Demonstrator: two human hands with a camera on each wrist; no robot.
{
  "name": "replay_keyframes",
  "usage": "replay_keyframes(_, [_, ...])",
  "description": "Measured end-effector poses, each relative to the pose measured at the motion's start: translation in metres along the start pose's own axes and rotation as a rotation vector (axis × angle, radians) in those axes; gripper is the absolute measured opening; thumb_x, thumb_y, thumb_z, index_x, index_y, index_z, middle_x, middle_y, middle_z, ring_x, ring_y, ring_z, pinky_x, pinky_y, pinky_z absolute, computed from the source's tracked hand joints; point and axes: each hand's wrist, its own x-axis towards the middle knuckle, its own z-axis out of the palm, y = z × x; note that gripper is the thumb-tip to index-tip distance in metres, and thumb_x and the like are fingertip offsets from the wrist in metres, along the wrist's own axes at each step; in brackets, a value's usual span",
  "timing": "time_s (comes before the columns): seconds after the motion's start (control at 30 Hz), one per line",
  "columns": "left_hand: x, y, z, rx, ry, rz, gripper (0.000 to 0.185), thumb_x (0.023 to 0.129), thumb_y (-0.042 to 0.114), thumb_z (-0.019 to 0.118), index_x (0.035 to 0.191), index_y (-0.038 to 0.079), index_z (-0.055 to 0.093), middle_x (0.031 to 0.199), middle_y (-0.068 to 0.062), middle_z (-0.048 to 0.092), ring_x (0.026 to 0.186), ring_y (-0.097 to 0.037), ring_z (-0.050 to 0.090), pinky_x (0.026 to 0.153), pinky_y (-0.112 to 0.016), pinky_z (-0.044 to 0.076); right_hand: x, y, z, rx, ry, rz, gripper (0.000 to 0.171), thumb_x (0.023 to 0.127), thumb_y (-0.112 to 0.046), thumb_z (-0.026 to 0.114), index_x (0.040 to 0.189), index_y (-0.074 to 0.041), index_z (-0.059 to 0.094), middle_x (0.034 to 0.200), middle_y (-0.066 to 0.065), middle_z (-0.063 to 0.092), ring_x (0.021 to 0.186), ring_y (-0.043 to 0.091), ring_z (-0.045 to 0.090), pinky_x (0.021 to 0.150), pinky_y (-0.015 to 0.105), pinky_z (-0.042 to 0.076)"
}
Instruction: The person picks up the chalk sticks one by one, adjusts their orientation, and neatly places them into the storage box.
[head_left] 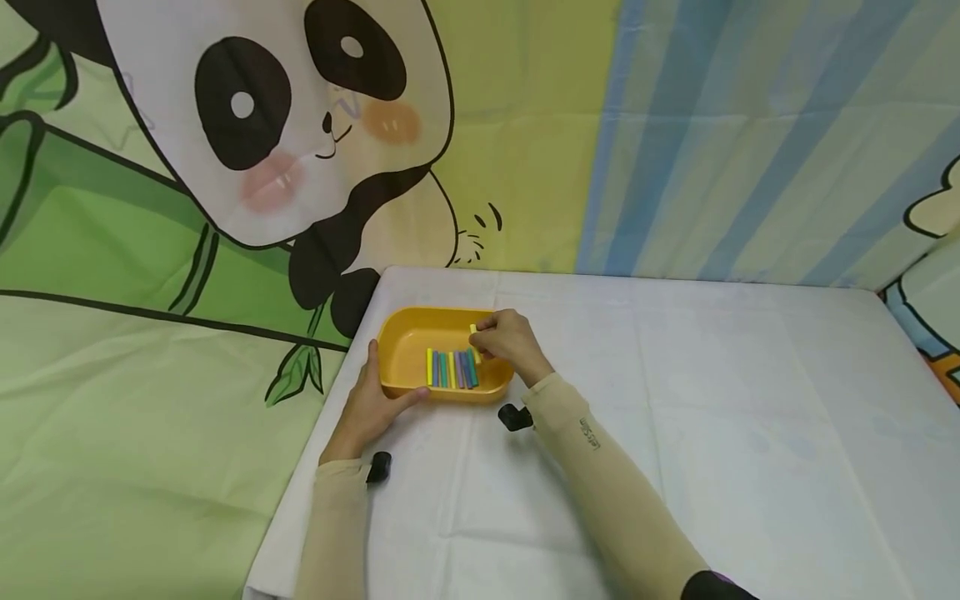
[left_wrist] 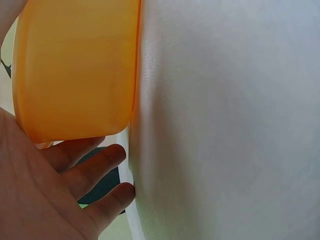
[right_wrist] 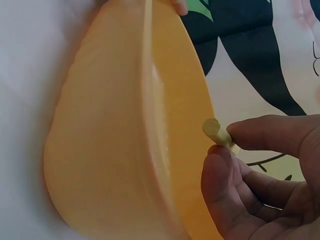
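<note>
A yellow-orange plastic tray (head_left: 405,337) stands on the white-covered table near its left edge. Inside it, several chalk sticks (head_left: 452,370) in yellow, blue, green and purple lie side by side in a row. My left hand (head_left: 366,414) grips the tray's near left corner, thumb along the front rim and fingers around the left end. Between thumb and fingertips, my right hand (head_left: 513,346) pinches a pale yellow chalk stick (right_wrist: 214,129) over the tray's right part. One round end of that stick faces the right wrist camera.
White cloth (head_left: 720,442) covers the table, with faint creases. Behind it hangs a printed backdrop (head_left: 517,142) with a panda and blue stripes. Green printed fabric (head_left: 150,450) lies beyond the table's left edge. Small black wrist cameras (head_left: 515,417) sit by both cuffs.
</note>
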Motion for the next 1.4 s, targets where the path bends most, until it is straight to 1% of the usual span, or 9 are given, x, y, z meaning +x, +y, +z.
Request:
replay_keyframes(0.17, [0.0,0.003,-0.001,-0.001,-0.005,0.004,0.138,0.07,0.075,0.077,0.161,0.029,-0.016,0.168,-0.014,0.01,0.151,-0.035,0.021,0.119,-0.06,0.02,0.007,0.002,0.008,-0.155,0.048,0.012,0.028,0.089,-0.011,0.074,0.114,0.0,0.072,0.107,0.012,0.07,0.085,0.024,0.07,0.079,0.034,0.059])
replay_keyframes(0.33, [0.0,0.004,-0.001,0.003,-0.003,0.001,0.138,0.071,0.075,0.077,0.161,0.028,-0.016,0.168,-0.013,0.01,0.151,-0.035,0.02,0.119,-0.06,0.02,0.012,0.004,0.014,-0.295,0.07,-0.003,0.027,0.088,-0.012,0.074,0.113,0.0,0.073,0.111,0.011,0.07,0.089,0.021,0.064,0.08,0.031,0.056])
replay_keyframes(0.47, [-0.001,0.005,0.0,0.0,0.0,0.002,0.138,0.071,0.075,0.077,0.162,0.028,-0.015,0.168,-0.014,0.011,0.151,-0.035,0.021,0.119,-0.059,0.021,0.016,0.004,0.017,-0.348,0.059,0.001,0.006,0.088,-0.009,0.072,0.09,-0.003,0.072,0.085,0.005,0.064,0.07,0.017,0.054,0.062,0.026,0.047])
replay_keyframes(0.57, [-0.001,0.006,0.001,0.0,0.0,0.002,0.137,0.071,0.075,0.077,0.161,0.029,-0.015,0.168,-0.014,0.011,0.151,-0.035,0.021,0.119,-0.059,0.021,0.02,0.005,0.019,-0.397,0.035,0.021,0.031,0.09,-0.008,0.068,0.064,-0.009,0.053,0.06,0.0,0.042,0.051,0.013,0.036,0.047,0.024,0.031])
replay_keyframes(0.67, [-0.001,0.007,0.001,0.007,0.004,0.004,0.137,0.071,0.076,0.076,0.161,0.03,-0.016,0.168,-0.014,0.011,0.151,-0.035,0.021,0.119,-0.059,0.021,0.022,0.006,0.022,-0.444,0.019,0.036,0.046,0.091,-0.006,0.065,0.057,-0.013,0.034,0.054,-0.002,0.024,0.045,0.012,0.022,0.042,0.025,0.022])
replay_keyframes(0.9, [-0.001,0.008,0.0,0.015,0.007,0.009,0.137,0.071,0.076,0.076,0.161,0.03,-0.016,0.168,-0.015,0.011,0.151,-0.036,0.02,0.119,-0.06,0.021,0.023,0.006,0.025,-0.508,0.021,0.057,0.028,0.091,-0.007,0.066,0.07,-0.008,0.048,0.058,0.002,0.039,0.047,0.015,0.038,0.042,0.025,0.03])
replay_keyframes(1.1, [-0.002,0.007,0.001,0.012,0.011,0.005,0.136,0.071,0.076,0.076,0.16,0.033,-0.017,0.168,-0.015,0.011,0.151,-0.035,0.019,0.119,-0.06,0.021,0.023,0.01,0.029,-0.553,0.034,0.022,0.009,0.092,-0.009,0.066,0.092,-0.003,0.059,0.083,0.01,0.058,0.074,0.023,0.056,0.059,0.029,0.046])
replay_keyframes(1.23, [-0.003,0.006,0.001,0.01,0.007,-0.003,0.135,0.071,0.076,0.076,0.159,0.036,-0.017,0.168,-0.014,0.01,0.151,-0.036,0.019,0.119,-0.06,0.021,0.022,0.014,0.032,-0.586,0.03,-0.003,0.01,0.093,-0.006,0.064,0.101,-0.001,0.06,0.094,0.013,0.062,0.085,0.027,0.058,0.07,0.034,0.051])
replay_keyframes(1.4, [-0.004,0.006,0.0,0.019,0.006,-0.009,0.135,0.071,0.076,0.076,0.159,0.036,-0.018,0.168,-0.014,0.009,0.151,-0.036,0.019,0.119,-0.06,0.02,0.02,0.016,0.034,-0.578,0.01,-0.007,0.01,0.092,-0.005,0.064,0.101,-0.002,0.06,0.093,0.012,0.061,0.085,0.027,0.057,0.07,0.034,0.05])
